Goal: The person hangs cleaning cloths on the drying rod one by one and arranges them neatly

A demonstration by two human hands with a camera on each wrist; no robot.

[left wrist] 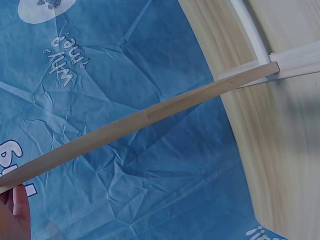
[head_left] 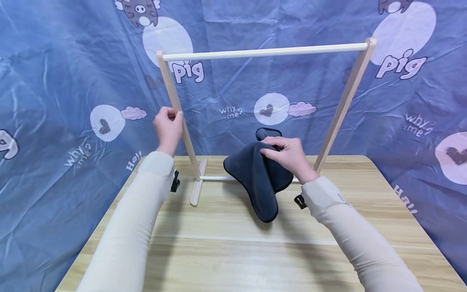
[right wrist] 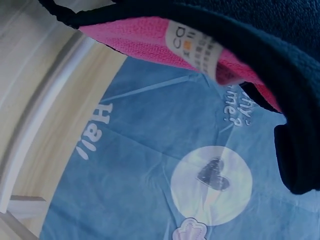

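Observation:
My right hand (head_left: 288, 156) pinches a dark navy cloth (head_left: 255, 178) near its top, and the cloth hangs in folds with rounded corners. Black binding runs along its edges. In the right wrist view, the cloth (right wrist: 280, 50) shows a pink underside (right wrist: 145, 37) and a white printed label (right wrist: 192, 47). On the other side, my left hand (head_left: 169, 127) holds the left post (head_left: 178, 103) of a wooden rack between thumb and fingers. That post (left wrist: 145, 117) crosses the left wrist view, with part of the left hand (left wrist: 15, 215) at the lower left corner.
A white top bar (head_left: 266, 52) joins the left post to the right post (head_left: 344, 105). Low down, a white rod (head_left: 215, 178) passes behind the cloth. A flat foot (head_left: 197, 192) stands on the wooden table (head_left: 226, 251). Blue printed fabric (head_left: 109, 73) hangs behind and beside the table.

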